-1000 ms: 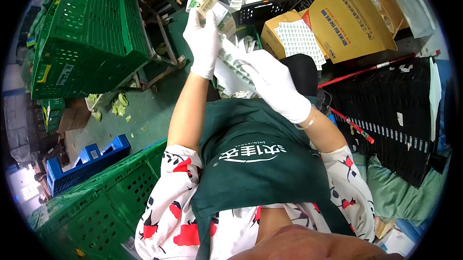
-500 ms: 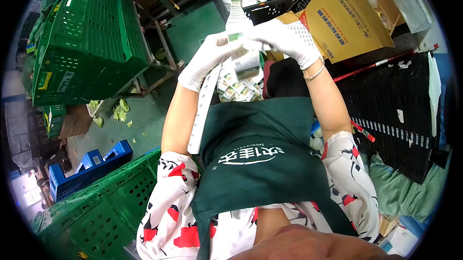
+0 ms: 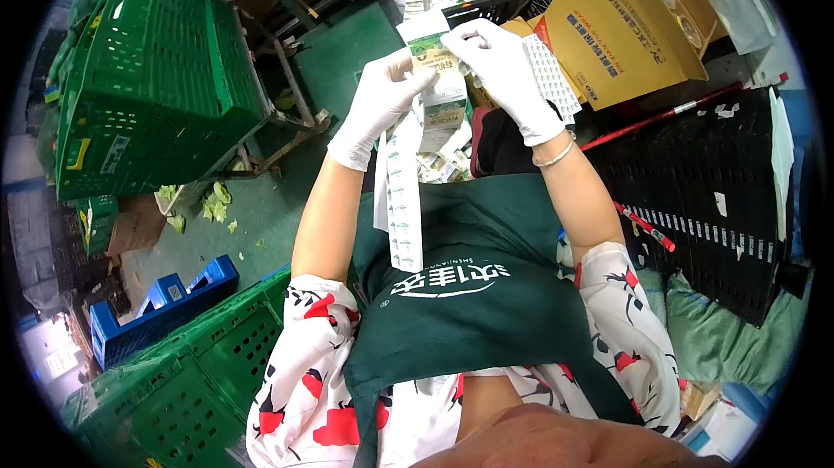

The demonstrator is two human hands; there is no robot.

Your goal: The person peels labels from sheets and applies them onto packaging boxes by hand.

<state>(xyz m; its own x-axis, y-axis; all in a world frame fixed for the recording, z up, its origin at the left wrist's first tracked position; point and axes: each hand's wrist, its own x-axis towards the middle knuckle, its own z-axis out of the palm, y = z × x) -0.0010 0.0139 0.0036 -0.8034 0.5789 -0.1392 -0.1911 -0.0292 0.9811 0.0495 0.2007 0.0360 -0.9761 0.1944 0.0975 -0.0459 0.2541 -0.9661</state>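
Observation:
My left hand [image 3: 382,103], in a white glove, is closed on the left edge of a green, tan and white printed packet [image 3: 440,69]. A long strip of small labels [image 3: 403,207] hangs below that hand over the apron. My right hand [image 3: 506,73], also gloved, pinches at the packet's upper right corner; whether a label is between the fingertips cannot be made out. A sheet of small labels [image 3: 550,75] shows behind the right hand. Many similar small packets [image 3: 445,166] lie below the hands, partly hidden.
Ahead, a black crate [image 3: 486,9] holds many packets. A yellow cardboard box [image 3: 608,34] stands to its right, with black crates [image 3: 695,207] nearer. Green crates [image 3: 148,77] are stacked at left on a stand, and more green crates [image 3: 200,364] and a blue crate [image 3: 165,312] sit lower left.
The packet has come up and now faces the camera between my hands. My right hand has moved to its upper corner, and the label strip has swung right over the apron.

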